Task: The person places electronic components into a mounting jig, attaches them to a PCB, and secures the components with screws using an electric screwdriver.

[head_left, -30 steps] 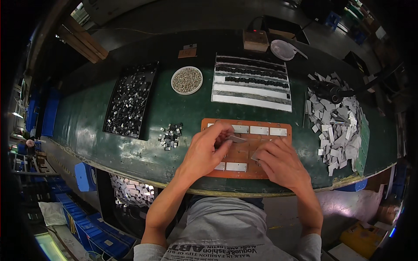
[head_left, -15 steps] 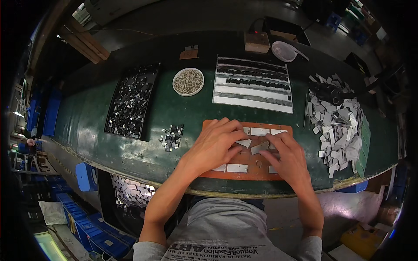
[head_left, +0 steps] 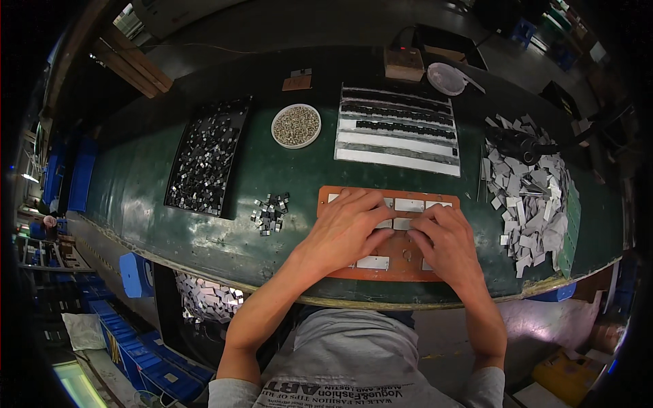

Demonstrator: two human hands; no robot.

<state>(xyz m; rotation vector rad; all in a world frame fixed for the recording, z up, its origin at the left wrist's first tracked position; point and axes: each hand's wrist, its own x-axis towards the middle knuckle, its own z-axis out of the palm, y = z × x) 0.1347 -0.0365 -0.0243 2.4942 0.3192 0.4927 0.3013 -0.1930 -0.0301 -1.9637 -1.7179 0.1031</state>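
An orange board (head_left: 367, 273) lies near the front edge of the green bench, with flat white rectangular plates set on it in rows. My left hand (head_left: 349, 224) covers the board's left half, its thumb and index finger closed about a small white plate (head_left: 386, 224). On the right, my right hand (head_left: 445, 239) pinches the end of another plate (head_left: 401, 224), which lies in line with the first in the middle row. Above them a plate (head_left: 409, 205) sits in the far row, and one more plate (head_left: 373, 262) lies near the front. My fingers hide parts of the board.
Left of the board are a small heap of black-and-silver parts (head_left: 270, 213) and a black tray (head_left: 170, 192) of similar parts. Beyond stand a white dish (head_left: 273, 135) of small metal pieces and a sheet (head_left: 398, 158) with black strips. Loose plates (head_left: 530, 211) pile up at right.
The two tilted plates between my hands have been lowered and straightened into the middle row. Both hands have stayed over the board, with the fingers drawn slightly closer together.
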